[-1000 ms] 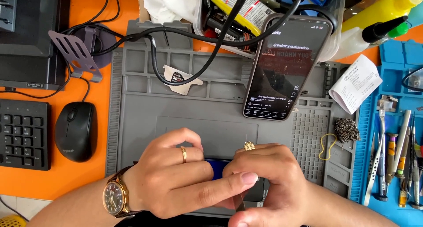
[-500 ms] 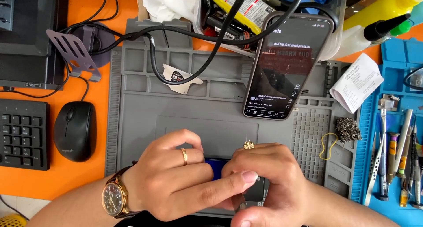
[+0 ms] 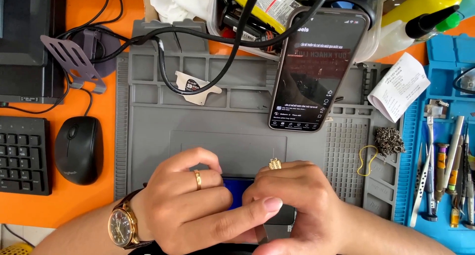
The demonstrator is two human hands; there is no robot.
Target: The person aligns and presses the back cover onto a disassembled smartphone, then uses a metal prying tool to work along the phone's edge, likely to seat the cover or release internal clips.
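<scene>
Nothing's really moved: left hand (image 3: 183,210) and right hand (image 3: 297,205) stay clamped around a blue-faced device (image 3: 237,190), propped phone (image 3: 316,72) behind.

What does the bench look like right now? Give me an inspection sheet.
Surface: grey mat on an orange desk; blue mat at right.
Job's things: small dark device with a blue part, mostly hidden by the hands.
Clutter: phone with lit screen, paper slip, tweezers and drivers, wire ball, bottles.
Hands: left hand and right hand both clasp the device.
Cables: black cables loop over the mat's top.
Surroundings: mouse, keyboard.
</scene>
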